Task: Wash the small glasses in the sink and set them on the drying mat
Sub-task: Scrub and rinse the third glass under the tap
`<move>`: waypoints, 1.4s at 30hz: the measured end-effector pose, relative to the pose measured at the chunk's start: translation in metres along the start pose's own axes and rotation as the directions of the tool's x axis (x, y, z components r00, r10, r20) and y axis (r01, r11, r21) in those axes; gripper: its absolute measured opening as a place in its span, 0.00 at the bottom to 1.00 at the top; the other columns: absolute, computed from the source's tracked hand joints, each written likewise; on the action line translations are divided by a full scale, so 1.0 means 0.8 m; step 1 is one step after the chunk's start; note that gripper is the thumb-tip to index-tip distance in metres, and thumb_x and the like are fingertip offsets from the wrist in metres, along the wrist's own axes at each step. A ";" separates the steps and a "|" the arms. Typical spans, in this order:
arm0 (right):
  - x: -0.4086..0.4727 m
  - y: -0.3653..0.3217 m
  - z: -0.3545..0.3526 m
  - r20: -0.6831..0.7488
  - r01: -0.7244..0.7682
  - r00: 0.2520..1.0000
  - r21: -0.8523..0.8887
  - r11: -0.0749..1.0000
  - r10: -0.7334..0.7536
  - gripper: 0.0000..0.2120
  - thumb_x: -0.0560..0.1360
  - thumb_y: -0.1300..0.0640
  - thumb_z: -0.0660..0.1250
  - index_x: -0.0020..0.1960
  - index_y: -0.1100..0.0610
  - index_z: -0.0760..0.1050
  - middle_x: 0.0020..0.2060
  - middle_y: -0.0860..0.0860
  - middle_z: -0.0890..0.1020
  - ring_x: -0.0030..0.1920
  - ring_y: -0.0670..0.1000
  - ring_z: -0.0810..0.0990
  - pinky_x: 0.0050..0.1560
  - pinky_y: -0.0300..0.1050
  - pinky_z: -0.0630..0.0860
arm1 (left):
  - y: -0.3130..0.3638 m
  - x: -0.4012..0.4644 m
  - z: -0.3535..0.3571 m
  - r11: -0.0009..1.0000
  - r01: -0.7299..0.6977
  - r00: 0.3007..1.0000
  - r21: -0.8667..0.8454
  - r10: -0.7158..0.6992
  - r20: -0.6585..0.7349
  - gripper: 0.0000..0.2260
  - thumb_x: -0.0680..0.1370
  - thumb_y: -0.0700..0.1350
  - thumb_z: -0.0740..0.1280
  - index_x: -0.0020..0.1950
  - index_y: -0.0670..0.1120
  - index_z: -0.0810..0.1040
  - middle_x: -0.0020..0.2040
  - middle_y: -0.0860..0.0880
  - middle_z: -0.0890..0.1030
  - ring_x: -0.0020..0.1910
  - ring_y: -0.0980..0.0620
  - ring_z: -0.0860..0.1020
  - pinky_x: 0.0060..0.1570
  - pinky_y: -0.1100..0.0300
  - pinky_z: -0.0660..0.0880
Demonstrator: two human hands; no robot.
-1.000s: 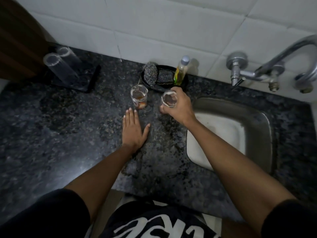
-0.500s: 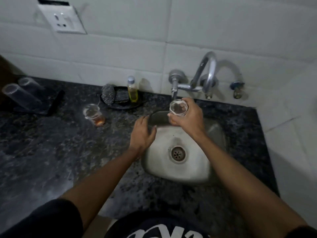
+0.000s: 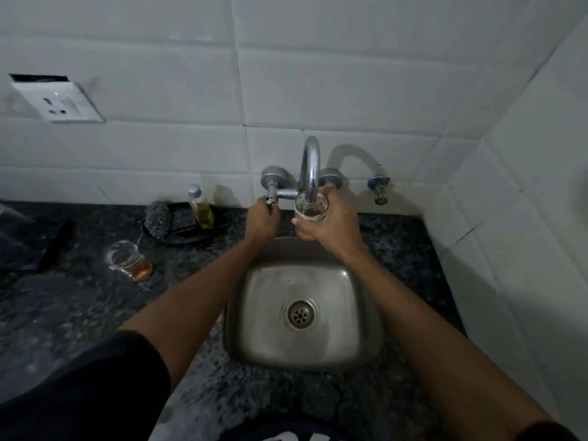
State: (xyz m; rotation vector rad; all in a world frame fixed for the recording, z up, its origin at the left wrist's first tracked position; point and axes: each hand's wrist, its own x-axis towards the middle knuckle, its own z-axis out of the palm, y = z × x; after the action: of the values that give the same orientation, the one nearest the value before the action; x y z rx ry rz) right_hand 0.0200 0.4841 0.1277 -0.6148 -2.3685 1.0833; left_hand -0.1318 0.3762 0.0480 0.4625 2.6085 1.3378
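Small glass (image 3: 311, 211) held directly under the tap spout (image 3: 310, 173), above the sink (image 3: 302, 313); amber residue at its base. Second glass (image 3: 127, 260), left of sink on counter, holds amber liquid. Right hand (image 3: 331, 222) wraps the first glass. Left hand (image 3: 262, 219) grips the tap handle (image 3: 271, 198). Drying mat (image 3: 38, 243) cut off at left edge.

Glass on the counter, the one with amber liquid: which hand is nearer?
Left. The left hand grips the tap handle, right of the counter glass. The right hand holds another glass under the spout, farther right.
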 end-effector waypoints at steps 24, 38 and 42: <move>-0.002 -0.012 -0.004 0.020 0.022 1.000 0.070 0.997 -0.023 0.25 0.66 0.48 0.83 0.57 0.44 0.76 0.50 0.43 0.84 0.50 0.41 0.83 0.50 0.39 0.81 | -0.014 0.004 0.006 0.855 0.219 0.976 -0.470 -0.200 0.090 0.05 0.82 0.40 0.65 0.48 0.43 0.79 0.36 0.46 0.80 0.33 0.50 0.78 0.34 0.56 0.74; -0.003 0.007 -0.008 0.083 0.212 0.975 -0.032 0.977 -0.208 0.31 0.70 0.45 0.81 0.69 0.50 0.76 0.58 0.45 0.81 0.57 0.45 0.81 0.57 0.46 0.81 | 0.057 -0.062 0.018 0.294 0.719 0.688 -0.630 -0.174 0.704 0.18 0.83 0.57 0.61 0.50 0.45 0.84 0.43 0.47 0.84 0.38 0.50 0.83 0.31 0.59 0.79; -0.004 0.022 -0.024 0.169 0.560 0.824 -0.397 0.727 -0.541 0.16 0.79 0.54 0.72 0.63 0.61 0.81 0.61 0.56 0.81 0.61 0.55 0.78 0.61 0.49 0.78 | 0.060 -0.058 0.014 0.161 0.623 0.780 -0.765 -0.197 0.594 0.14 0.82 0.47 0.57 0.49 0.42 0.80 0.38 0.46 0.81 0.33 0.50 0.79 0.30 0.60 0.77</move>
State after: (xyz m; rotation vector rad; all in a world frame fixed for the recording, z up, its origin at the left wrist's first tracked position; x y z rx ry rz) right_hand 0.0369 0.5038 0.1244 0.0130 -2.5898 0.3043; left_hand -0.0762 0.3948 0.0809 -0.2407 1.0238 1.9692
